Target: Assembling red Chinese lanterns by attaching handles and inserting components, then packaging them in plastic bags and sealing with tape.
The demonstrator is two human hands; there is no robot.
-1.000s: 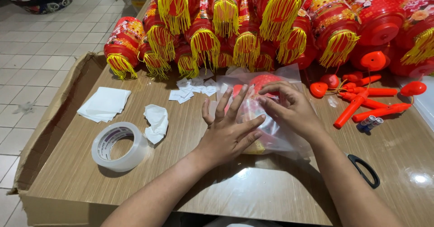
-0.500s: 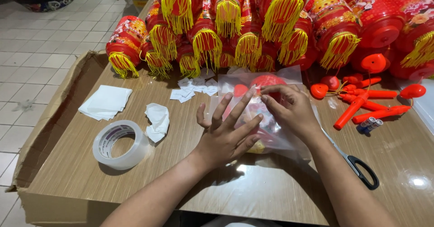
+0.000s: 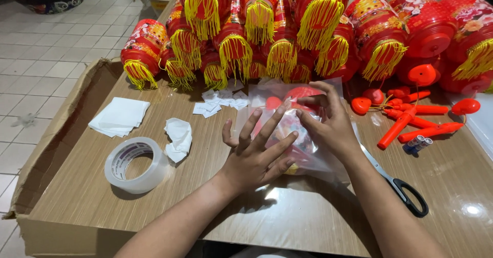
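Hands, left flat with fingers spread, right pinching, hide much of the clear bag; contents unclear.

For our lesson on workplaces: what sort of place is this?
Probably a small craft or packing workshop: stacked red lanterns with yellow tassels, a tape roll, scissors, and both hands pressing a clear plastic bag.

Wooden table with a glossy top, edged at 9 o'clock by a flattened cardboard sheet. Lying directly on it: roll of clear tape at 8 o'clock; stack of white paper squares and a crumpled white sheet just beyond; red lanterns with yellow tassels piled at 12 o'clock; orange plastic sticks at 2 o'clock; black-handled scissors at 4 o'clock (blades partly hidden); clear plastic bag at centre.
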